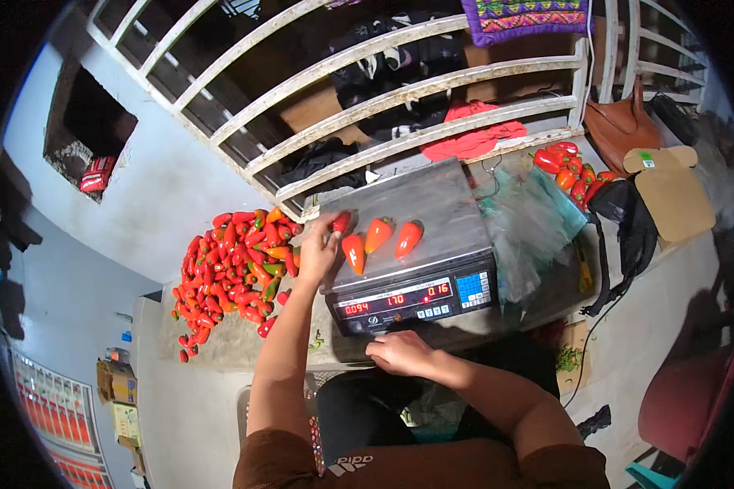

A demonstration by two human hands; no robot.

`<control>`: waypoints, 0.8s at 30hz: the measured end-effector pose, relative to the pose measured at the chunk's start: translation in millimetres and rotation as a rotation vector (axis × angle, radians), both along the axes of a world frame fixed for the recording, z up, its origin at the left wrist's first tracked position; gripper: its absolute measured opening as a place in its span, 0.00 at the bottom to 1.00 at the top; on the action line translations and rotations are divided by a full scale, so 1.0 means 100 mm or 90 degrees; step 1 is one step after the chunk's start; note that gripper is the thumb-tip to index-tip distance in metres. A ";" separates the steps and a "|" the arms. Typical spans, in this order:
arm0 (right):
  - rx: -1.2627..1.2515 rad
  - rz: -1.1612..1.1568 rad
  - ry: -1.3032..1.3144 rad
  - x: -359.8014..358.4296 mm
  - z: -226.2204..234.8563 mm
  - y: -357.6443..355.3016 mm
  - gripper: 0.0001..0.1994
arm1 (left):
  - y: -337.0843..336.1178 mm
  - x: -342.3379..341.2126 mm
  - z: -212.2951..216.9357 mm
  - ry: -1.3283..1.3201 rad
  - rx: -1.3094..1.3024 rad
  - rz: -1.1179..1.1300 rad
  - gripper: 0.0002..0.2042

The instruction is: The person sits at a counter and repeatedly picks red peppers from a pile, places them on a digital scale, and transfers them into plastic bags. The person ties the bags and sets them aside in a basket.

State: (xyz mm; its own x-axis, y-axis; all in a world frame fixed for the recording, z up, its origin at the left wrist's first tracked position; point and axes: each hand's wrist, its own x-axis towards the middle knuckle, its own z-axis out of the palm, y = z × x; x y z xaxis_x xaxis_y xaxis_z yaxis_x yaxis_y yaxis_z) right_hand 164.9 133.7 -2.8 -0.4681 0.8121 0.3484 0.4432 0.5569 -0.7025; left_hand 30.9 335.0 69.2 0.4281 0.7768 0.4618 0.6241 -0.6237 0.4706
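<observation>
My left hand [319, 249] is closed on a red pepper [341, 222] at the left edge of the scale's flat metal plate [432, 196]. Three more peppers lie apart on that plate: a red-orange one [353, 253], an orange one [378, 235] and a red one [409, 239]. The digital scale [416, 300] has lit red digits and a blue keypad on its front. Below that front, near the ledge's edge, my right hand [401, 354] rests with its fingers curled in and nothing seen in them. To the left spreads a big heap of red peppers [232, 273], some orange or greenish.
Clear plastic bags [522, 228] lie right of the scale. Beyond them are a smaller group of peppers [575, 169], a brown leather bag [621, 126], a cardboard piece [674, 196] and a black strapped bag [624, 224]. White metal bars [432, 94] stand behind the scale.
</observation>
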 end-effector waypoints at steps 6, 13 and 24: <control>0.026 -0.026 0.008 0.06 0.00 -0.03 0.04 | 0.06 -0.13 -0.12 0.010 -0.126 -0.038 0.29; 0.041 -0.035 0.036 0.11 0.04 -0.06 0.05 | 0.14 -0.24 -0.13 -0.065 -0.288 -0.001 0.34; 0.055 -0.049 0.015 0.21 0.06 -0.08 0.04 | 0.07 -0.07 0.00 0.019 -0.212 0.069 0.34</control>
